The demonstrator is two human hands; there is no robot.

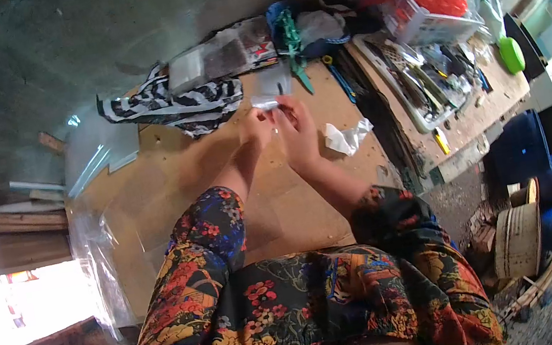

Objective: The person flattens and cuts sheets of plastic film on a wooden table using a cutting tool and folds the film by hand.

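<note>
My left hand [256, 127] and my right hand [297, 130] meet over the middle of the table [197, 170], fingers closed in a pinch. Between the fingertips is a small transparent plastic bag [265, 102], its upper edge catching the light. What else the fingers hold, if anything, is too small to make out. Just beyond lies more transparent plastic [271, 80] on the tabletop. A crumpled white paper [348, 138] rests to the right of my right hand. Green-handled scissors or a similar green tool [293, 48] lie past the hands.
Black-and-white striped cloth [173, 106] and transparent sheets [98, 152] lie at the left. A tray of tools [413, 84], a yellow cutter [442, 142], a white basket [432, 22] with red plastic and a green container [511, 55] occupy the right. A dark gap [369, 101] separates the boards.
</note>
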